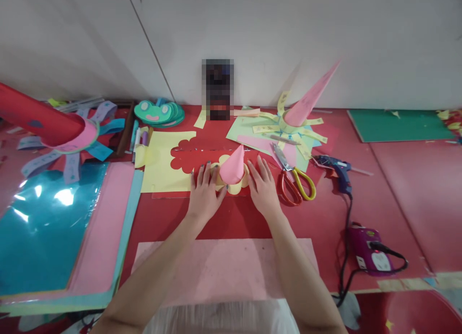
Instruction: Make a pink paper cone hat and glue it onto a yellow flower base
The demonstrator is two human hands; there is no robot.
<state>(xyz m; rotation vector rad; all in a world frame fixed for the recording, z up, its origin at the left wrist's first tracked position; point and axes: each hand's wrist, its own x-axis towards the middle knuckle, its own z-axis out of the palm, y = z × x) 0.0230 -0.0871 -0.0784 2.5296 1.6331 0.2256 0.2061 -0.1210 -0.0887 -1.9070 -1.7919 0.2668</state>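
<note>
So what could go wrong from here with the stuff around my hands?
The small pink cone sits between the left hand and right hand; pressed hard, it might crumple. The scissors lie just right of the right hand, so a sideways sweep might knock them. The blue glue gun lies farther right; if it's hot, which I can't tell, it could burn.

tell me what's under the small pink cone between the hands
Yellow petal-edged paper shows around the base of the small pink cone. Whatever lies directly beneath the cone is covered and can't be seen.
</note>
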